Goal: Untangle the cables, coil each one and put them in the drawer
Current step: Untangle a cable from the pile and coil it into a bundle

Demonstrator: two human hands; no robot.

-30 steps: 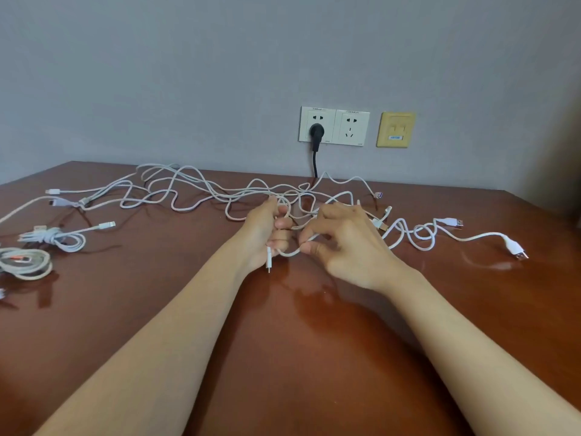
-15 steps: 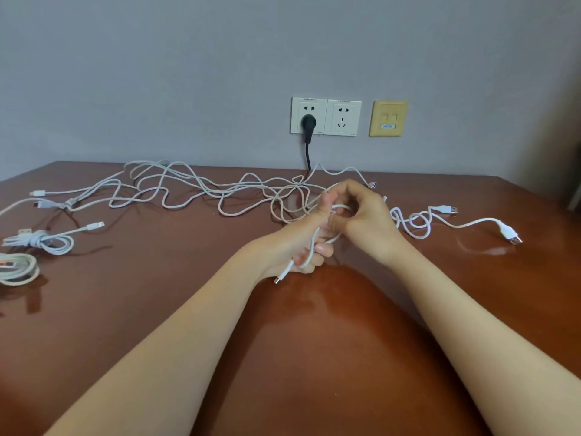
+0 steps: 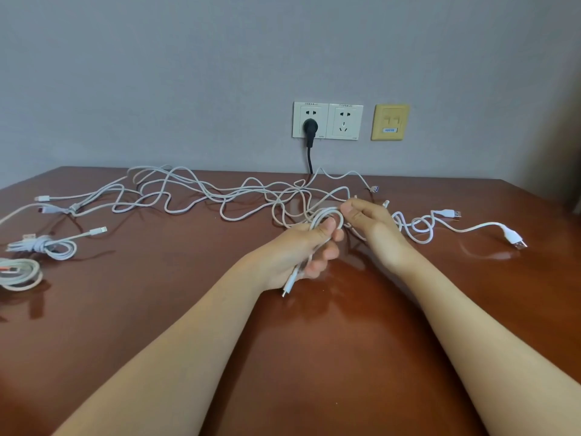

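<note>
The left hand grips a small white cable loop above the table while the right hand pinches its strand beside the tangle, so a hard pull could tighten knots.

Tangle of cables sprawls along the back of the table, left side to middle. A coiled cable sits by the left edge, another coil just in front of it. The left hand and right hand meet mid-table on a cable loop, with the wall sockets behind.
</note>
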